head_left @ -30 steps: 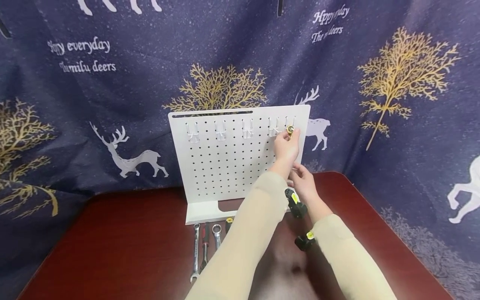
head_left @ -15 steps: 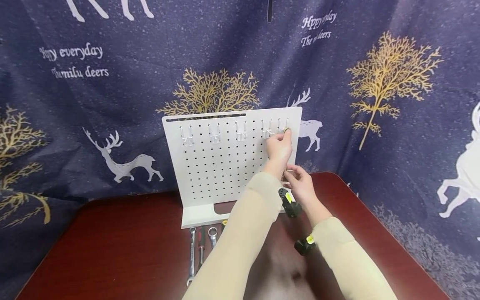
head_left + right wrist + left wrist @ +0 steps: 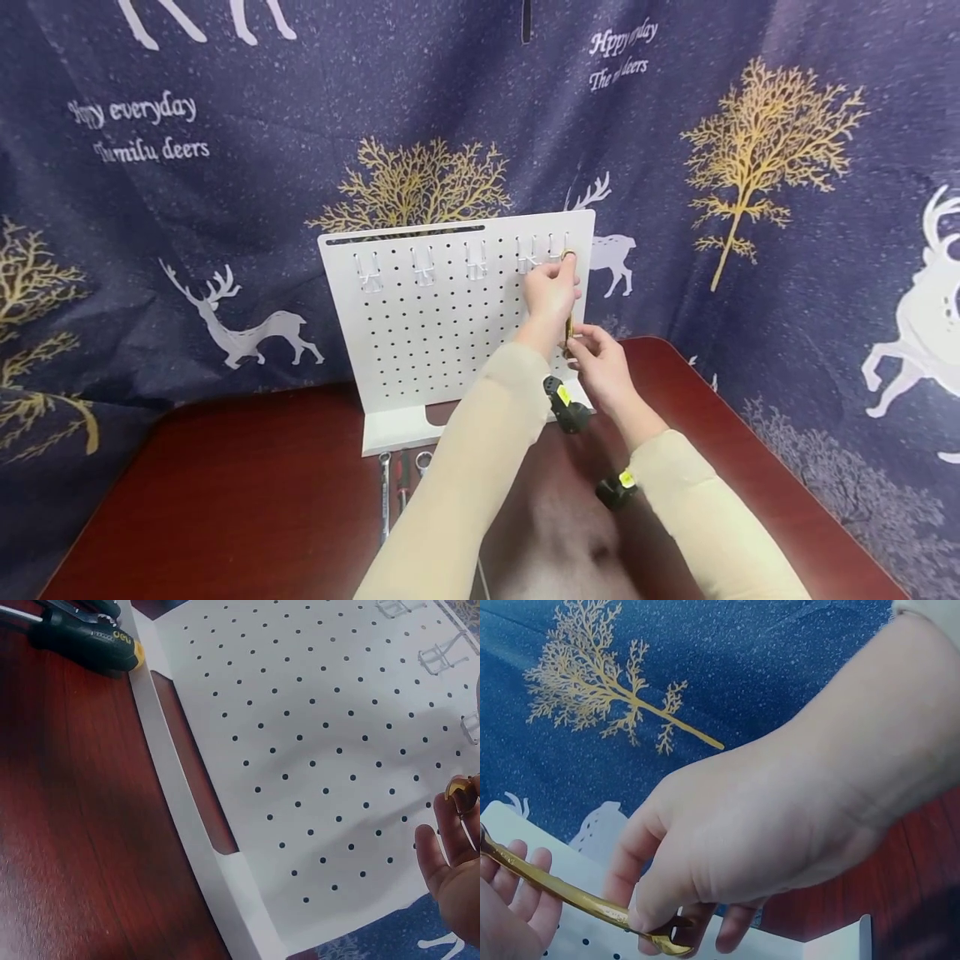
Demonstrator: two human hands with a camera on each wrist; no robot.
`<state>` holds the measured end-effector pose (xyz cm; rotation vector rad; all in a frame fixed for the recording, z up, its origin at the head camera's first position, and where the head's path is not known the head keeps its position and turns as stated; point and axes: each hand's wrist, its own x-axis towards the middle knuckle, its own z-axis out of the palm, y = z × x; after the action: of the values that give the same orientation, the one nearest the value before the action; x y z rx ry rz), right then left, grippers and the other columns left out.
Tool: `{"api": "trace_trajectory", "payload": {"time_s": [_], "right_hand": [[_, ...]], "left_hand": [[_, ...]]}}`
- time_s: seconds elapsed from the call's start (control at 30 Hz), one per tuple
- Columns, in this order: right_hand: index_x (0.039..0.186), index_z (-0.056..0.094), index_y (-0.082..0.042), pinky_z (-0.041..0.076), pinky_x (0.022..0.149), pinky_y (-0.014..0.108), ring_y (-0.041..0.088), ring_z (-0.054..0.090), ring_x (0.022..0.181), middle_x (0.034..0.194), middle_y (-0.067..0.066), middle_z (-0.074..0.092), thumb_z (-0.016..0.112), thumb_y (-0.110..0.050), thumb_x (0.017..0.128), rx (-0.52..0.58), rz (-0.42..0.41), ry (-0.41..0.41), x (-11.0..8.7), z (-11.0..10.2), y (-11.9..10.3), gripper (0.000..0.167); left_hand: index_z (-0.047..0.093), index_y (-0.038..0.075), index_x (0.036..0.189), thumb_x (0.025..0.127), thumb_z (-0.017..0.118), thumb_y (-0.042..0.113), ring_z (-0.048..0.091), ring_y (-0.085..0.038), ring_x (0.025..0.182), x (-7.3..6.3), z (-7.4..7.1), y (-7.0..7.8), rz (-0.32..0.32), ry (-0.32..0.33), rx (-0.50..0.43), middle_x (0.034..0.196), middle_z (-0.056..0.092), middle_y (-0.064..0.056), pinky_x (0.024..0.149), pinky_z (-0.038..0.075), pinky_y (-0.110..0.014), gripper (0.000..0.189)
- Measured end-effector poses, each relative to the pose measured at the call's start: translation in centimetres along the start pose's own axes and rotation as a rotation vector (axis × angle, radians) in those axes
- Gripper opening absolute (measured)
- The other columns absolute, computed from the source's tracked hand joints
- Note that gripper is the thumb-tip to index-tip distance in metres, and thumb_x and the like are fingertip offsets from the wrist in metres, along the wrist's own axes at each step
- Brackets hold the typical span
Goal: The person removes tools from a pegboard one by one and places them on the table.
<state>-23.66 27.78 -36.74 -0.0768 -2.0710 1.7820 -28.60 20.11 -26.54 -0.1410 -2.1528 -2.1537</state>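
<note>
A gold combination wrench [image 3: 570, 325] stands roughly upright at the right side of the white pegboard [image 3: 450, 333]. My left hand [image 3: 550, 293] pinches its ring end, right at the rightmost wire hook [image 3: 557, 243]. Lower down, my right hand [image 3: 602, 362] holds the open end. In the left wrist view the wrench [image 3: 570, 891] slants between both hands, with the right hand [image 3: 735, 832] large in front, its thumb on the shaft. At the right edge of the right wrist view, the wrench's gold open end [image 3: 459, 791] sits among the right hand's fingers [image 3: 450, 832].
Several double wire hooks [image 3: 423, 267] line the board's upper part. On the red-brown table [image 3: 247, 500] lie a silver wrench [image 3: 386, 500], a tool with a red-and-black handle [image 3: 403, 475] and another ring-ended wrench [image 3: 423, 461]. A dark-handled screwdriver [image 3: 86, 645] lies by the board's base [image 3: 176, 780].
The wrench's ring end has moved back against the rightmost hook, and its shaft now shows between the hands. Both hands stay close to the board; the head view has shifted slightly.
</note>
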Motion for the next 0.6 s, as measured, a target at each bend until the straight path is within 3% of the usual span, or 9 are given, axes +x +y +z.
{"api": "trace_trajectory", "payload": {"time_s": [0.1, 0.17, 0.33, 0.6], "right_hand": [[0.119, 0.054, 0.004, 0.055, 0.069, 0.021, 0.002, 0.062, 0.073, 0.096, 0.019, 0.068, 0.054, -0.005, 0.094, -0.040, -0.025, -0.014, -0.3, 0.0, -0.1, 0.027], [0.117, 0.054, 0.005, 0.056, 0.069, 0.021, 0.001, 0.062, 0.073, 0.097, 0.021, 0.068, 0.055, -0.005, 0.094, -0.050, -0.031, -0.024, -0.5, 0.0, -0.1, 0.026], [0.116, 0.054, 0.007, 0.055, 0.069, 0.020, 0.000, 0.063, 0.075, 0.098, 0.018, 0.069, 0.055, -0.006, 0.094, -0.052, -0.027, -0.058, -1.3, -0.3, -0.2, 0.026], [0.111, 0.055, 0.010, 0.057, 0.068, 0.020, -0.001, 0.062, 0.074, 0.092, 0.013, 0.068, 0.057, -0.008, 0.093, -0.093, -0.036, -0.120, -2.7, -0.1, 0.2, 0.025]], "left_hand": [[0.070, 0.006, 0.095, 0.092, 0.058, 0.038, 0.072, -0.019, 0.070, -0.2, -0.5, -0.2, -0.001, -0.006, -0.005, 0.082, 0.073, -0.006, 0.059, 0.050, -0.019, 0.034], [0.070, 0.006, 0.096, 0.092, 0.058, 0.038, 0.072, -0.018, 0.071, -0.4, -0.9, -0.3, -0.002, -0.023, -0.007, 0.083, 0.073, -0.006, 0.065, 0.052, -0.021, 0.034], [0.070, 0.003, 0.097, 0.093, 0.058, 0.037, 0.071, -0.018, 0.072, -0.9, -1.7, -0.7, 0.019, -0.087, -0.009, 0.084, 0.073, -0.008, 0.065, 0.051, -0.022, 0.036], [0.069, -0.004, 0.094, 0.092, 0.060, 0.033, 0.071, -0.030, 0.078, -1.2, -3.7, -2.0, 0.037, -0.196, -0.013, 0.075, 0.068, -0.010, 0.061, 0.057, -0.023, 0.039]]}}
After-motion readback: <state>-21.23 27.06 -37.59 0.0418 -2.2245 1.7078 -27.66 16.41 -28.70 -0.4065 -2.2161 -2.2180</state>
